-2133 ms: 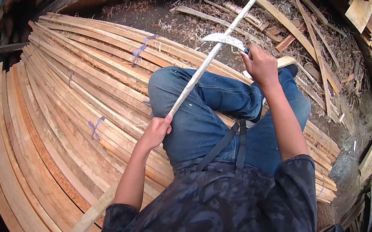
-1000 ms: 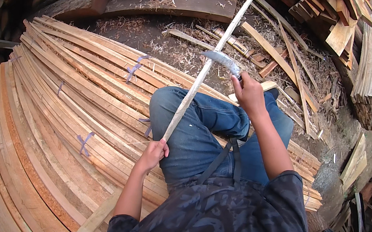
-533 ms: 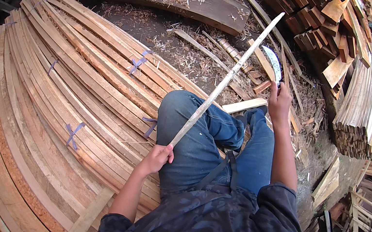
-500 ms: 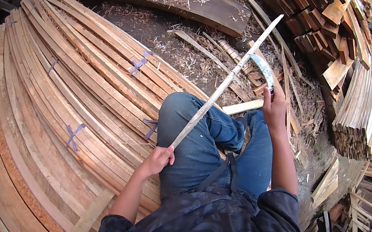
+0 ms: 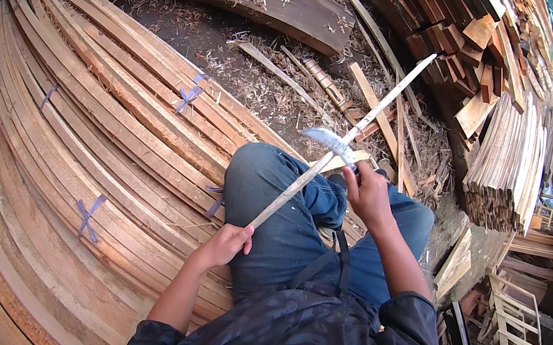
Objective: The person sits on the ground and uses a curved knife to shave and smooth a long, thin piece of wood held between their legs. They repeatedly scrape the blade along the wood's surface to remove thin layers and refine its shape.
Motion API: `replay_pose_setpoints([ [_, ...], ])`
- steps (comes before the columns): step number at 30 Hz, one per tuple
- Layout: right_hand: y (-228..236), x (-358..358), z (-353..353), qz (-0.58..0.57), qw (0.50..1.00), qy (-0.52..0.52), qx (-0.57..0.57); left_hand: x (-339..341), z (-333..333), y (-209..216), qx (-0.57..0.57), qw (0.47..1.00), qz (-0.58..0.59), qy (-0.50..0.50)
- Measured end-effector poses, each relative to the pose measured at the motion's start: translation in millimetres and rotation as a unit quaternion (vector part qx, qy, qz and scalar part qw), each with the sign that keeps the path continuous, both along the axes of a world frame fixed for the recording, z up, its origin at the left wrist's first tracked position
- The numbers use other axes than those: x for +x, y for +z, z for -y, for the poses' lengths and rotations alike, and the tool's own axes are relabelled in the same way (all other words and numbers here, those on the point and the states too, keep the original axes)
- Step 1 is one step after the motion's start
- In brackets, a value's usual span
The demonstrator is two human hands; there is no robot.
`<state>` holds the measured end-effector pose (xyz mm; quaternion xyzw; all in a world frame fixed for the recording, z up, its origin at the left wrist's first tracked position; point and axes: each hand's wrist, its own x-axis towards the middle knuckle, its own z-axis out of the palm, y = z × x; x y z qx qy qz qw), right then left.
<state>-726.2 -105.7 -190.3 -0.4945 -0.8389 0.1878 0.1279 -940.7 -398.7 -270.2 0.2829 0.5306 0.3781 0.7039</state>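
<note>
Pale wooden strip (image 5: 340,143) runs from 7 to 1 o'clock across the knees. Left hand (image 5: 226,244) grips its lower end; right hand (image 5: 365,195) holds a curved blade (image 5: 328,140) against mid-length. Shaving appears partway done; the upper length remains.

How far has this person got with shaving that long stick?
Done: shavings litter the ground. In hand: the left hand grips the long stick over the knees, and the right hand sets a curved blade against it. How much is left to shave cannot be told.
</note>
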Motion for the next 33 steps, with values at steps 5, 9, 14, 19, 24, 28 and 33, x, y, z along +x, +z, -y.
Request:
replay_pose_setpoints([
  [5, 20, 59, -78, -0.082, 0.970, -0.210, 0.089, -8, 3, 0, -0.013, 1.000, 0.024, -0.006],
  [9, 12, 20, 22, -0.088, 0.996, 0.006, -0.019, -15, -13, 1, -0.038, 0.998, 0.014, -0.052],
  [14, -23, 61, -37, -0.049, 0.985, -0.162, -0.024, -17, -11, 20, -0.117, 0.991, 0.017, -0.057],
  [19, 9, 66, -25, -0.121, 0.985, -0.113, -0.053, -6, -6, 33, -0.125, 0.990, -0.053, -0.040],
  [24, -39, 61, 18, -0.082, 0.984, 0.006, -0.160, 19, -12, 51, -0.118, 0.973, -0.187, -0.062],
  [28, -54, 72, 11, -0.089, 0.987, -0.009, -0.131, 37, -26, 56, -0.142, 0.970, -0.193, -0.041],
  [33, -61, 88, 28, -0.137, 0.987, -0.015, -0.083, 35, -30, 51, -0.154, 0.971, -0.166, -0.072],
])
